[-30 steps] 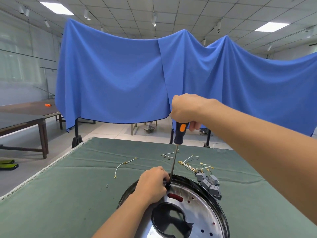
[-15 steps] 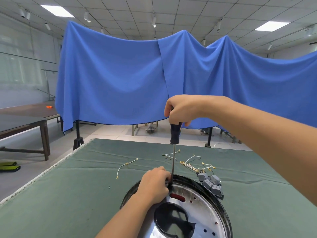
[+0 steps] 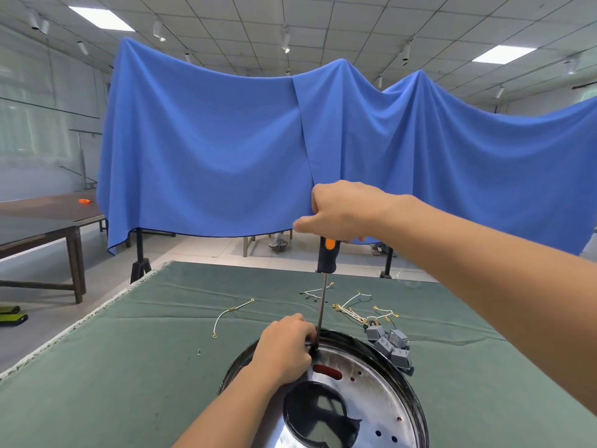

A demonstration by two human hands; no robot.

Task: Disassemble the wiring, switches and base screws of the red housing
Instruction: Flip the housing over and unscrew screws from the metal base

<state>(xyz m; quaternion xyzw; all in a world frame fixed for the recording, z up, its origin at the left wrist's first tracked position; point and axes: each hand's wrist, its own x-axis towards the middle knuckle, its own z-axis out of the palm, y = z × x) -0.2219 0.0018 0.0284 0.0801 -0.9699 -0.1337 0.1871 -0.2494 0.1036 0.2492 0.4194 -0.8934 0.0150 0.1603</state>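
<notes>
A screwdriver (image 3: 326, 257) is held upright in the centre of the frame by the right hand (image 3: 342, 211), whose fingers are curled round the top of its black and orange handle. Its thin shaft runs down to the far rim of a round metal base (image 3: 371, 383) at the lower centre, where the tip is met by the left hand (image 3: 286, 349). The left fingers are bunched together at the tip; whether something is pinched there cannot be told. A red slot (image 3: 327, 371) is seen in the shiny plate just below that hand. The base rests on a green cloth (image 3: 113, 367). Grey switches (image 3: 389, 345) are piled just beside the base at its right, and loose white wires (image 3: 355, 307) are scattered beyond them. A single wire (image 3: 231, 315) lies apart to the left. A blue sheet (image 3: 210, 140) is hung across the upper frame.
</notes>
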